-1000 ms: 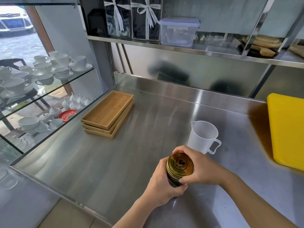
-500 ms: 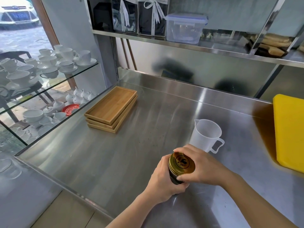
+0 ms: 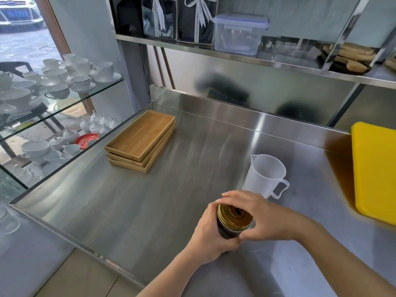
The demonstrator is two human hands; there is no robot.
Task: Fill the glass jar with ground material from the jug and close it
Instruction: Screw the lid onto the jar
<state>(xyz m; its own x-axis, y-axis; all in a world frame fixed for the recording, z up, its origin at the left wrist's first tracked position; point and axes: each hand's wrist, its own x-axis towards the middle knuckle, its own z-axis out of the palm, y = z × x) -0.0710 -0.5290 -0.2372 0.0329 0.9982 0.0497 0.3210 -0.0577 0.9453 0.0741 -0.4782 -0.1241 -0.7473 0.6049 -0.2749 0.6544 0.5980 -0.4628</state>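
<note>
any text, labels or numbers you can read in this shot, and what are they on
None can be quoted.
Gold lid on the jar: dark round emblem, lettering too blurred.
Car plate outside the window: characters blurred.
Gift box ribbons on the shelf: printing too small.
Plastic jug: no markings visible.

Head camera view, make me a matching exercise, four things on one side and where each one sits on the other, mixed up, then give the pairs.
Things:
1. gold lid
2. plastic jug
3. wooden trays
4. yellow board

Places:
A. stacked at the far left of the steel counter
B. at the right edge of the view, on the counter
C. on the dark jar, between the left hand and right hand
D. upright just beyond the hands, handle to the right

Pairs: 1-C, 2-D, 3-A, 4-B
</note>
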